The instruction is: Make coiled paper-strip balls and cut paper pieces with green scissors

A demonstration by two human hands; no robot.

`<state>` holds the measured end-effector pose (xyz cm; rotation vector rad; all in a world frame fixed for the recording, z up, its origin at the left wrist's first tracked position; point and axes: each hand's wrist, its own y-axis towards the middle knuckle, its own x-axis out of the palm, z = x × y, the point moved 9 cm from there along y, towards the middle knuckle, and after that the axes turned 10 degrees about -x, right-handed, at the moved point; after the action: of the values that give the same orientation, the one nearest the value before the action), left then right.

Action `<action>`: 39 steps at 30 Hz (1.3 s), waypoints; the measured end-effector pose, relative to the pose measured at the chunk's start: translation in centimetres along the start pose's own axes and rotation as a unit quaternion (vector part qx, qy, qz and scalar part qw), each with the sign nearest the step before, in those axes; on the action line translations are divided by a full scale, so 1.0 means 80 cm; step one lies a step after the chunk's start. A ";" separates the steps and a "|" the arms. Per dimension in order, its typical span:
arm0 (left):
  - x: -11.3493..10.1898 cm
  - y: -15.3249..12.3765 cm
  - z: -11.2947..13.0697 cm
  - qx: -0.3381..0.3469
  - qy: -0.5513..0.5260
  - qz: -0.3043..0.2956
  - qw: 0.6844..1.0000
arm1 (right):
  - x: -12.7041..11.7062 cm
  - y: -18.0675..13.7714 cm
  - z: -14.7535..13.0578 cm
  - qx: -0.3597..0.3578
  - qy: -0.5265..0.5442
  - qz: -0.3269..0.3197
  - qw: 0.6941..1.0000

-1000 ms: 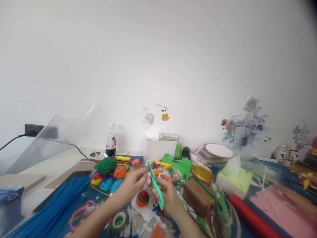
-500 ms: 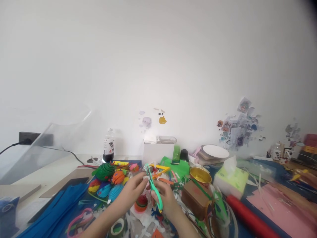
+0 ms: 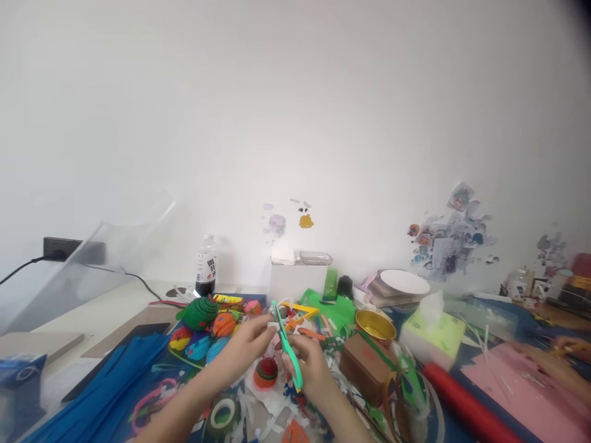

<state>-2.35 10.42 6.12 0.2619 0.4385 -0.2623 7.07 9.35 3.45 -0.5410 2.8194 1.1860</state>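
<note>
My right hand [image 3: 310, 364] is wrapped round the turquoise-green handles of a pair of scissors [image 3: 289, 352], whose blades point up and away from me. Beside the blades, my left hand [image 3: 255, 337] pinches a small white piece [image 3: 273, 326] between thumb and fingers; its full shape is hidden. Just below both hands, a small red, green and orange ridged ball [image 3: 266, 371] rests on white paper [image 3: 273, 397]. Several colourful ridged-paper shapes, among them a dark green dome [image 3: 200, 313], lie left of my left hand.
Paper scraps cover the table. A tape roll [image 3: 222, 413] lies near my left forearm. On the right are a brown box [image 3: 364, 364], a gold bowl [image 3: 376, 325], a tissue pack [image 3: 433, 338] and a red roll [image 3: 466, 403]. Another person's hand [image 3: 570, 346] is at the far right.
The scissor blades look closer together than before. The view has shifted slightly, so things sit a little further right. The other person's hand at the far right has moved.
</note>
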 end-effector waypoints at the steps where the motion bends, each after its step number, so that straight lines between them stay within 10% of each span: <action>1: -0.002 -0.002 0.003 -0.003 0.002 -0.006 1.000 | -0.001 -0.001 0.002 0.005 -0.015 -0.004 1.000; 39: -0.005 0.000 0.001 0.001 0.030 0.046 0.998 | -0.002 -0.003 0.002 0.030 -0.017 -0.047 0.998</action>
<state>-2.66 10.49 6.37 0.2923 0.4840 -0.1647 7.32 9.36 3.15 -0.6372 2.7570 1.0813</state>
